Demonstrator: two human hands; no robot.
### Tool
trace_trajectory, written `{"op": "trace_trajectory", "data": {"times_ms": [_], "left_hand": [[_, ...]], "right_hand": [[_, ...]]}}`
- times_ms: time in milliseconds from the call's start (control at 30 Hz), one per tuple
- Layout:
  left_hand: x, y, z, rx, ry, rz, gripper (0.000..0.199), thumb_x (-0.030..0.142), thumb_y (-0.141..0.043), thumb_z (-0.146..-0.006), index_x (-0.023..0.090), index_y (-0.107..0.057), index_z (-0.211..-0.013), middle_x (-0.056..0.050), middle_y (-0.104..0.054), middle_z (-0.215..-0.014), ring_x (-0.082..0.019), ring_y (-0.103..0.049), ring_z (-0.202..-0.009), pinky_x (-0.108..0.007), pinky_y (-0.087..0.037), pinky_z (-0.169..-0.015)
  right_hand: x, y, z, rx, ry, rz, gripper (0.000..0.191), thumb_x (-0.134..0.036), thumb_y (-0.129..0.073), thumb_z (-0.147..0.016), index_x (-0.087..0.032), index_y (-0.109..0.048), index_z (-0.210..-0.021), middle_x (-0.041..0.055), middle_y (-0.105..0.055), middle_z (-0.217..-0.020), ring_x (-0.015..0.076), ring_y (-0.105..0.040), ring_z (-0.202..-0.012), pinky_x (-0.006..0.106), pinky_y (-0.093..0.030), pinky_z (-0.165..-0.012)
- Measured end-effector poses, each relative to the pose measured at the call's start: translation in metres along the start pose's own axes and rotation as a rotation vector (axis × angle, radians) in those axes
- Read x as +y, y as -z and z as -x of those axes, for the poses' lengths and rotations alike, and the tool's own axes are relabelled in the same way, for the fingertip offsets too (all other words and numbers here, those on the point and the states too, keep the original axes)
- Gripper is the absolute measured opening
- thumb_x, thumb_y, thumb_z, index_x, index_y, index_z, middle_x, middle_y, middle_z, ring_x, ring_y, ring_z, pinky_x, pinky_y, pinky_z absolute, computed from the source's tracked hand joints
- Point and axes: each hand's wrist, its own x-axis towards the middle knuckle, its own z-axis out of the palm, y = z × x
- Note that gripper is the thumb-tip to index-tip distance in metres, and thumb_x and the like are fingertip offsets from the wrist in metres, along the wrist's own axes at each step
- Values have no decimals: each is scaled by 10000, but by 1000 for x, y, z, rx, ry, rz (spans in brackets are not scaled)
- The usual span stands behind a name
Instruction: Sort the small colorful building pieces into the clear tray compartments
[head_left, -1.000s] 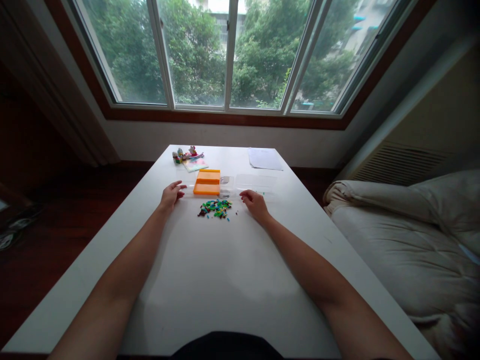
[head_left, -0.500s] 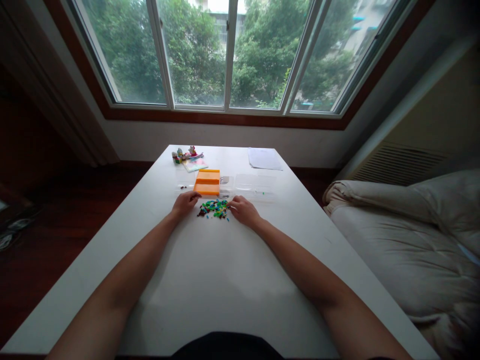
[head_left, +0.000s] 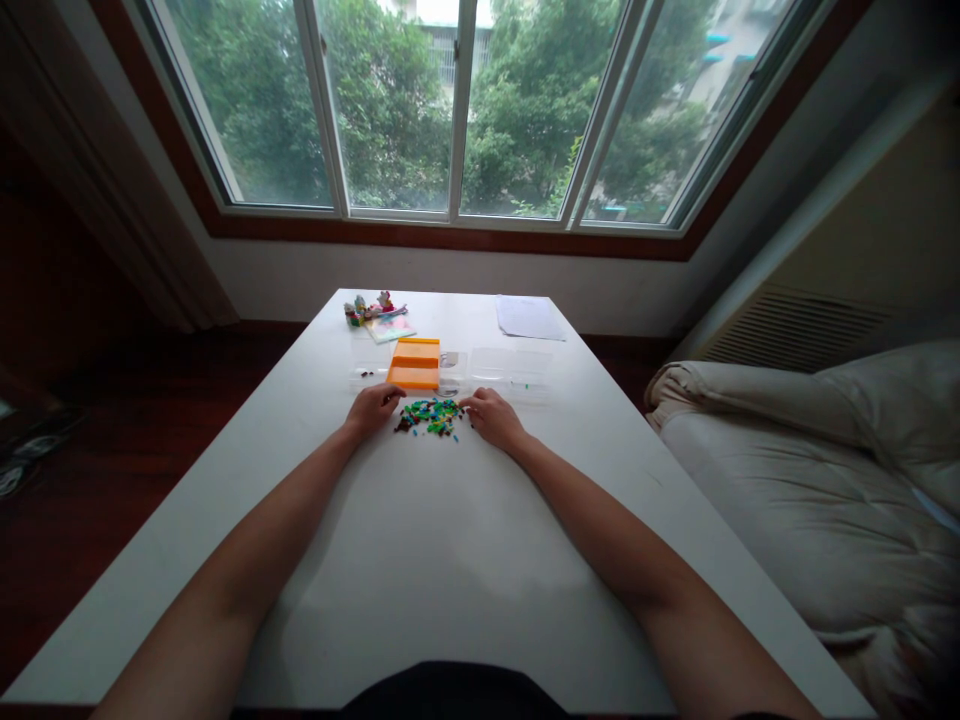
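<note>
A loose pile of small building bricks [head_left: 431, 415], mostly green with blue, yellow and dark brown ones, lies on the white table. Left of it is my left hand [head_left: 373, 410], its fingers curled together close to the pile's edge. My right hand [head_left: 493, 417] is on the other side, thumb and forefinger drawn together near the right end of the pile. Both hands are too small in view to tell what the fingertips hold. Just beyond the bricks stands an orange tray [head_left: 415, 375] with a raised bar across it.
Clear plastic boxes [head_left: 510, 365] flank the orange tray, a few tiny pieces in them. Farther back are several small brick figures [head_left: 360, 312], a colourful sheet [head_left: 391, 328] and white papers [head_left: 529, 317]. A beige sofa [head_left: 795, 480] stands right of the table [head_left: 450, 560].
My right hand has drawn back slightly to the right, uncovering more of the pile's right end. My left hand has barely moved.
</note>
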Motion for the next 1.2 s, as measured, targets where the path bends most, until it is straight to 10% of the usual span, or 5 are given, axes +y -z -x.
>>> {"op": "trace_trajectory", "data": {"times_ms": [1200], "left_hand": [[-13,-9,-2,58,-46,32,251,249,-525,-877,212,-753,-977,-43,-754,-960,-188,-661,-835,-283,-493,-775]], "right_hand": [[29,3,1,-24,134,-219,252,-69,-632,-791,-234,-747,-943,54,-619,-952,195,-560,-930,298,-457,-846]]}}
